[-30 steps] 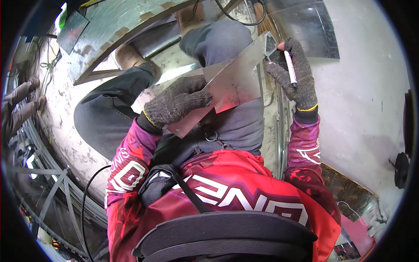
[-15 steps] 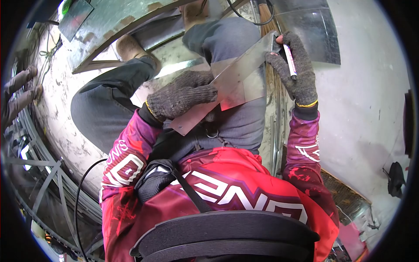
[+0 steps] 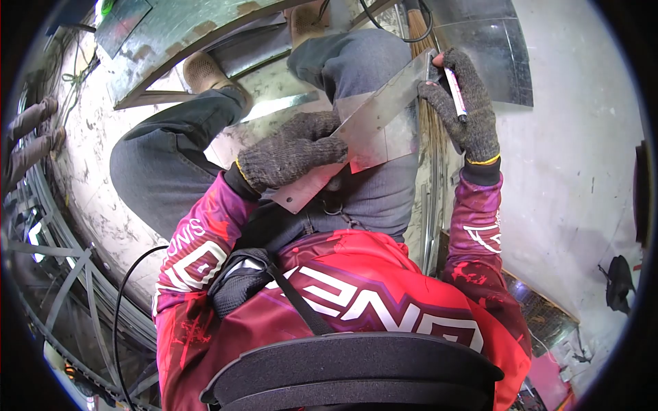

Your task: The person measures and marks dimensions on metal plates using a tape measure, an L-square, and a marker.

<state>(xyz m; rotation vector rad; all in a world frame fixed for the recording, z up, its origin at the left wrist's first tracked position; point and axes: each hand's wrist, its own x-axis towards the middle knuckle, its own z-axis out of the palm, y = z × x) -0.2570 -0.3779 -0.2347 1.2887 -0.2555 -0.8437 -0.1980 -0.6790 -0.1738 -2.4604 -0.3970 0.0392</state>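
Note:
Across my lap lies a long flat metal strip (image 3: 367,130) with small holes, tilted up to the right. My left hand (image 3: 291,152), in a dark knitted glove, is closed around its lower left part. Under the strip, a flat sheet metal piece (image 3: 397,140) rests on my thigh. My right hand (image 3: 473,109), gloved with bare fingertips showing, is at the strip's upper end and pinches there near a small metal edge. A white marker (image 3: 455,94) with a dark cap lies along that hand, tucked in its fingers.
Ahead stands a metal-topped frame (image 3: 185,44) over my feet. A broom (image 3: 432,137) lies beside my right leg, next to a dark glossy panel (image 3: 486,48). Metal lengths (image 3: 96,274) and a black cable (image 3: 127,294) are at left, where another person's legs (image 3: 31,140) show.
My left hand and the strip's lower end have shifted slightly to the right. The right hand keeps its hold on the marker, almost unmoved.

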